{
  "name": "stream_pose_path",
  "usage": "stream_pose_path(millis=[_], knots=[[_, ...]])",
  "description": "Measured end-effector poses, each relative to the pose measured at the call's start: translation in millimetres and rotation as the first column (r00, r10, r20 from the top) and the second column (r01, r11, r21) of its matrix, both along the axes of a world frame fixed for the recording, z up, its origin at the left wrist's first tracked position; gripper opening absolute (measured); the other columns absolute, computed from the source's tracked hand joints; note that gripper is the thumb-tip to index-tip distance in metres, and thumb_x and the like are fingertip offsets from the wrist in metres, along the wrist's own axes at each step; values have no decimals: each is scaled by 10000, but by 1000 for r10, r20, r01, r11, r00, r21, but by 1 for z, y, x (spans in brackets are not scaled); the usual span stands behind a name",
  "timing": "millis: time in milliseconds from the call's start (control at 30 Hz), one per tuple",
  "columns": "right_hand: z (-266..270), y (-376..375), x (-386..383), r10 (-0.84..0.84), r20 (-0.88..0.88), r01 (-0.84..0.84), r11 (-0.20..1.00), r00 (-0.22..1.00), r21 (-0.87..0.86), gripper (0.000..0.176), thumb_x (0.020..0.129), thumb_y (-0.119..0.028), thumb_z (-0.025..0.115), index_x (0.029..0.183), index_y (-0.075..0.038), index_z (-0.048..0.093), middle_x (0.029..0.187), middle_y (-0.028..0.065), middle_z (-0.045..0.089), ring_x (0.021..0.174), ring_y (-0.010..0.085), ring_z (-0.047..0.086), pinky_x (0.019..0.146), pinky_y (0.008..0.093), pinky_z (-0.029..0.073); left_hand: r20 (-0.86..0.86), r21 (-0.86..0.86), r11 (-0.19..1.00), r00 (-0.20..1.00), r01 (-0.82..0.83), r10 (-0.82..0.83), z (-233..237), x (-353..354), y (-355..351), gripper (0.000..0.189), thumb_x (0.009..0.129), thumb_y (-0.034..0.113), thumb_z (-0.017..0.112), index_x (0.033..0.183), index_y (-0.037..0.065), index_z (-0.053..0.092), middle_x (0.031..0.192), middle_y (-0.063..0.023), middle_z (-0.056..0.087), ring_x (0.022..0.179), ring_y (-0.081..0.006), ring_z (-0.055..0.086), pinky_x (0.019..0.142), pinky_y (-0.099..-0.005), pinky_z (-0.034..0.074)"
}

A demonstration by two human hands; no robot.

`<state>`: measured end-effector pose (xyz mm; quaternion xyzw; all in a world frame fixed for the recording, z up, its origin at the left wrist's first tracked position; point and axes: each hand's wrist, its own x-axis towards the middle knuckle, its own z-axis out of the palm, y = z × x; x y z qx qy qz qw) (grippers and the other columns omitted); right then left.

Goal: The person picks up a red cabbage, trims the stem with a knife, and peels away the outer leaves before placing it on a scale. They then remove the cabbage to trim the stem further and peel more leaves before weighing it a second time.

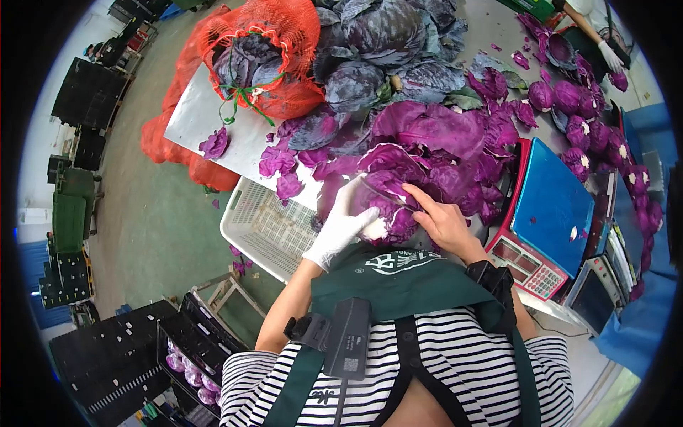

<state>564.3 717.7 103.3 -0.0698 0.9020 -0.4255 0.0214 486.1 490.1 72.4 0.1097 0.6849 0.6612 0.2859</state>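
Note:
My left hand [343, 226], in a white glove, grips a red cabbage [391, 219] from its left side, near the pale cut stem. My bare right hand [442, 222] is at the cabbage's right side, its fingers bent against the outer leaves; a thin dark strip, perhaps a blade, runs between the two hands, and its handle is hidden. Loose purple leaves [434, 132] lie heaped just beyond the cabbage.
A white plastic basket [267, 222] stands at the left. Beyond are a red mesh sack [284, 92] and dark whole cabbages [377, 32]. At right are a blue-topped scale [551, 206] and trimmed cabbages [567, 96]. A co-worker's gloved hand [610, 55] shows top right.

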Motion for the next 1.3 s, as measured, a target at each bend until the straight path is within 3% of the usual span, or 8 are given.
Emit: stream_pose_path(millis=[200,300,500,533,700,833,1100,1300], knots=[[-12,-4,-4,-138,152,187,905,979,-382,417,986,-324,457,1373,-169,456,597,27,500,523,76,498,499,269,410,-7,115,989,996,-90,91,-4,9,3,778,765,148,732,1415,32,320,1423,-158,338,1350,-260,299,1118,-365,247],[-19,16,-16,-234,459,501,589,857,-635,424,1012,-299,411,1392,-111,424,559,-48,397,412,31,353,380,183,309,-223,-8,1000,975,13,-15,7,15,2,812,742,143,731,1422,28,301,1406,-142,379,1319,-238,348,1116,-360,247],[14,8,-13,-196,128,224,621,972,-751,427,1015,-293,399,1386,-80,407,592,-36,437,420,28,364,382,177,302,-158,23,1000,987,-15,19,14,22,-1,838,722,162,732,1423,30,293,1424,-134,341,1339,-244,312,1127,-379,220],[36,13,-19,-332,277,387,332,902,-860,447,1011,-271,416,1413,-81,377,592,-37,432,441,22,357,399,179,304,-156,23,999,987,-28,32,15,23,-2,838,722,162,732,1423,30,293,1424,-134,341,1339,-244,312,1127,-379,220],[43,14,-9,-195,97,217,916,976,-337,608,866,-176,629,1414,-119,371,585,9,473,501,87,471,488,234,395,-221,13,1000,975,1,2,9,22,2,818,730,147,718,1422,37,296,1423,-134,339,1342,-239,303,1129,-372,219],[42,0,-13,7,-177,34,973,984,229,434,780,-167,713,1189,-136,570,657,74,596,591,212,616,526,324,453,-255,-48,999,967,-6,-7,15,25,2,818,733,148,715,1421,32,289,1408,-137,338,1346,-241,291,1130,-373,216],[80,-6,-28,-172,-102,142,957,980,-254,102,831,-77,670,909,-20,637,706,35,617,610,72,551,558,226,419,-256,-1,997,964,75,-73,18,26,-1,872,731,229,758,1425,24,272,1434,-160,306,1358,-255,285,1130,-377,226],[87,23,-57,-397,-165,368,912,903,-179,537,821,-159,702,1296,-37,483,692,6,582,618,55,492,556,234,405,-240,-257,966,969,0,-64,22,18,11,948,700,278,801,1435,12,265,1417,-182,334,1341,-264,319,1118,-379,259]])
